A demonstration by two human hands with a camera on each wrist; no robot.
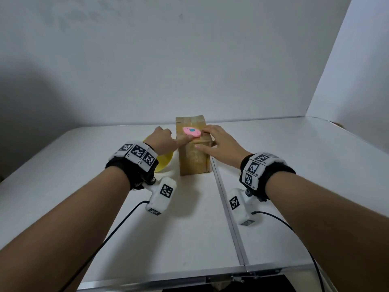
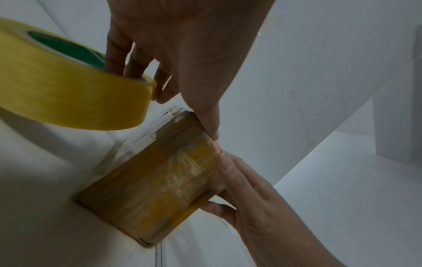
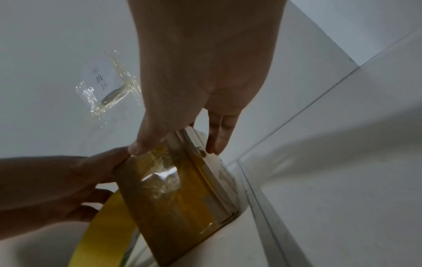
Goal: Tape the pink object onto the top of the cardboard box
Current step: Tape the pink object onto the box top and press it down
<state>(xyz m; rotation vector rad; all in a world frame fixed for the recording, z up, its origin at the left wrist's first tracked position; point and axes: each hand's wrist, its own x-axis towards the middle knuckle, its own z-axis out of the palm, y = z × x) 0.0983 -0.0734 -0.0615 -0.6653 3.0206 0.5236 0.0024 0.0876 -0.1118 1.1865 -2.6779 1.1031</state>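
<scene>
A tape-wrapped cardboard box point(image 1: 193, 161) stands upright at the middle of the white table point(image 1: 84, 165). A pink object point(image 1: 191, 131) with a blue dot lies on the box's top. My left hand point(image 1: 168, 140) is at the box's left; its index finger stretches onto the top beside the pink object. Its other fingers curl into the core of a yellow tape roll point(image 2: 68, 94), which hangs left of the box point(image 2: 148, 180). My right hand point(image 1: 212, 140) lies over the top's right side, fingers straight near the pink object, thumb across the front of the top.
A metal seam point(image 1: 227, 207) runs along the table just right of the box. White walls close the back and right. A patch of crumpled clear tape point(image 3: 107, 86) sticks to the wall. The table's front edge point(image 1: 189, 277) is near me.
</scene>
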